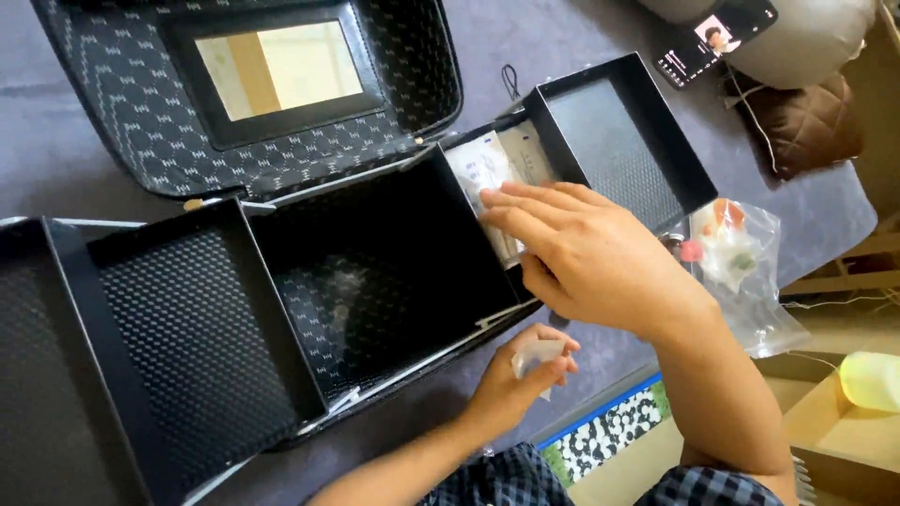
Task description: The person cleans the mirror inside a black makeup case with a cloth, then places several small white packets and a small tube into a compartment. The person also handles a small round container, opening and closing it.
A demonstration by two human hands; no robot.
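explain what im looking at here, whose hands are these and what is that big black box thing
There is one picture, from a camera worn on a person's head, looking down at their own two bare hands. No machine is involved. The big black thing is an open cosmetic-style case lying on a purple-grey cloth. Its lid has a mirror, and trays fold out to each side. The right hand lies flat over white packets in a right-side tray. The left hand holds a small clear item near the case's front edge; I cannot tell what it is. A clear plastic bag of small things and a phone lie to the right.
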